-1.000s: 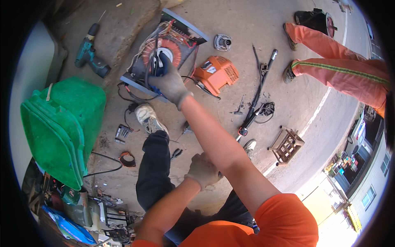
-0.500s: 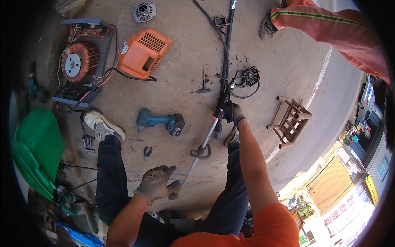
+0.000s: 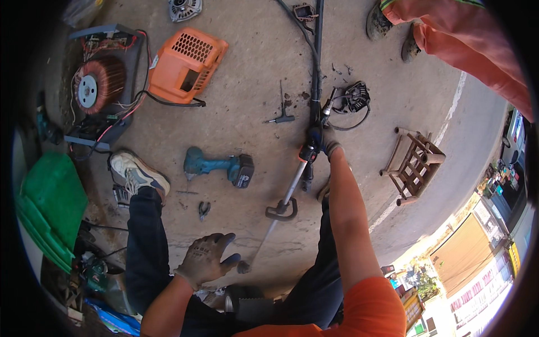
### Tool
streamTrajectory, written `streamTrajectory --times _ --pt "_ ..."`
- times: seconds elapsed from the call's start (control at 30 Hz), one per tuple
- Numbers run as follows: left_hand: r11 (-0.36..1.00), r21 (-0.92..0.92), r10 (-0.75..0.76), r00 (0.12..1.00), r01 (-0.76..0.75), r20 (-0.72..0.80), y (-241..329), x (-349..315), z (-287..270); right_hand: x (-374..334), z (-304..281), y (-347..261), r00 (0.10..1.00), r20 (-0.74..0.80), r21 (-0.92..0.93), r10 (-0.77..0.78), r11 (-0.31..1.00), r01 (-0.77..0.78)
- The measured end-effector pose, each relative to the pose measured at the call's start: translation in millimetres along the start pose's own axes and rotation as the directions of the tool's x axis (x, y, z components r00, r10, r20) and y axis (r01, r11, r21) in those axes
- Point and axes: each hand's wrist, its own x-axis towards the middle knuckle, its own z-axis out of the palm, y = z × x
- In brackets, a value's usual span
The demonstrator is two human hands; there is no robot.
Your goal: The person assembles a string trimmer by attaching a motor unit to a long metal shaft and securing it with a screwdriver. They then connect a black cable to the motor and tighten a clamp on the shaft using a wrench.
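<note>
My right hand (image 3: pixel 330 141), gloved, is closed around the dark grip of a brush cutter shaft (image 3: pixel 295 182). The shaft slants from the grip down toward my legs, with a black loop handle (image 3: pixel 273 213) partway along it. Gloved in grey, my left hand (image 3: pixel 205 259) hovers with fingers spread, empty, beside the shaft's lower end (image 3: pixel 243 267). Just beyond my right hand, a dark cable and long black tube (image 3: pixel 316 62) run away from me. A small black engine part (image 3: pixel 357 98) with a looped cable lies right of the tube.
On the ground to the left are a teal cordless drill (image 3: pixel 216 167), pliers (image 3: pixel 204 210), a T-handle wrench (image 3: pixel 283 118), an orange cover (image 3: pixel 163 76) and an opened device with a copper coil (image 3: pixel 106 84). A rusty metal stool frame (image 3: pixel 414 165) stands right. Another person's legs (image 3: pixel 466 50) are at upper right.
The view has shifted slightly. The other person's second shoe now shows. My right hand stays closed on the grip, and my left hand stays spread near the shaft's lower end.
</note>
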Motion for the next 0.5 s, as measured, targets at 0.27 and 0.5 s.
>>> streamTrajectory --times 0.27,0.5 --pt "1.0 -0.014 -0.027 0.999 0.027 -0.017 2.4 -1.9 -2.0 -18.7 -1.1 -46.1 0.997 -0.071 -0.425 0.043 0.903 -0.069" --pt "0.999 -0.027 -0.035 0.998 0.033 -0.053 0.0 -3.0 -2.5 -39.1 7.2 -83.9 0.975 -0.219 -0.602 0.031 0.782 -0.16"
